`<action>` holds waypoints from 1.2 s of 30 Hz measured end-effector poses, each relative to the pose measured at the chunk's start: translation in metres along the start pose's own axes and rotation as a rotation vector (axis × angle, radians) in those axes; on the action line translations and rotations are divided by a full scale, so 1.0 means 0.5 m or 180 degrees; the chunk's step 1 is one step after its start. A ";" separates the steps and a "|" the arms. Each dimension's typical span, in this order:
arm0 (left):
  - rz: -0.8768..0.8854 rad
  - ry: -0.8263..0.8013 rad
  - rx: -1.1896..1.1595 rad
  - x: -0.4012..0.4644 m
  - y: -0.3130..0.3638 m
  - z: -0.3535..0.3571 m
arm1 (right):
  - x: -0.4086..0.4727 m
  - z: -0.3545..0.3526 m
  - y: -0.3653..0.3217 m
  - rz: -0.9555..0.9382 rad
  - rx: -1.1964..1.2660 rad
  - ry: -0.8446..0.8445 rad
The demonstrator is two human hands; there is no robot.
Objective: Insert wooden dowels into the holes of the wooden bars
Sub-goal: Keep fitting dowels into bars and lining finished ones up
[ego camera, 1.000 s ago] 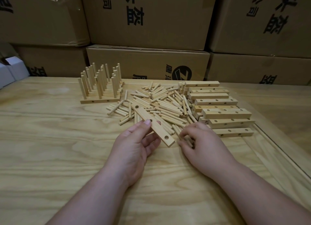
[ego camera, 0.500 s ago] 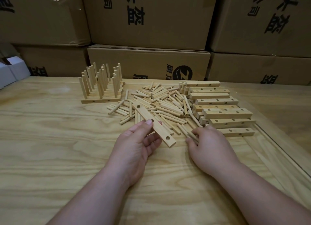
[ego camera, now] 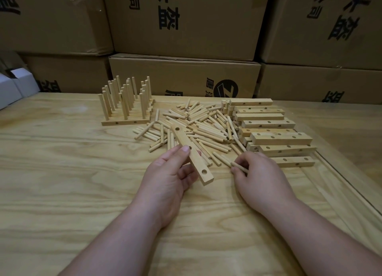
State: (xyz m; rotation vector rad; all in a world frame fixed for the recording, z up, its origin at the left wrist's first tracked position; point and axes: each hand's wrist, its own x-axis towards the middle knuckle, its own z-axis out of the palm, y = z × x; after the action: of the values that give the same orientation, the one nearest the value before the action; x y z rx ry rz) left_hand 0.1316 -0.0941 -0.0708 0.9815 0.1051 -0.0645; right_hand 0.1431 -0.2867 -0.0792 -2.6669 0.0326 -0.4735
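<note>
Head view: your left hand (ego camera: 169, 172) pinches a bar (ego camera: 193, 155) with its end hole facing up, ready for insertion; your right hand (ego camera: 260, 174) closes on a dowel (ego camera: 237, 166) beside the loose pile (ego camera: 198, 126).

Pale, smooth, unvarnished wood dowels (ego camera: 208, 129) and drilled bars (ego camera: 268, 123); surface (ego camera: 62, 182) of grained, lightly glossy plywood; matt brown cardboard boxes (ego camera: 184, 77).

the worktop (ego camera: 62, 172) is pale yellow wood with wavy darker grain. the dowels (ego camera: 198, 129) and bars (ego camera: 268, 123) at centre are light tan. brown cardboard boxes (ego camera: 186, 19) across the top carry black print; white boxes (ego camera: 14, 87) sit at far left.
</note>
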 end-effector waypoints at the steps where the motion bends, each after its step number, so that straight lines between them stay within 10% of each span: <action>1: 0.0001 0.0005 0.0007 0.000 0.001 0.001 | 0.000 0.000 0.000 -0.0016 0.0011 -0.0004; 36: 0.0138 -0.0040 0.0044 -0.013 0.006 0.007 | -0.007 -0.004 -0.007 -0.0202 -0.0224 -0.0260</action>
State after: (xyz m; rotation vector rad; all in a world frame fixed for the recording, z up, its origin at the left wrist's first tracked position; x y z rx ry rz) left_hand 0.1255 -0.0953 -0.0658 0.9967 0.0718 -0.0317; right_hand 0.1391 -0.2840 -0.0772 -2.7606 -0.0608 -0.3893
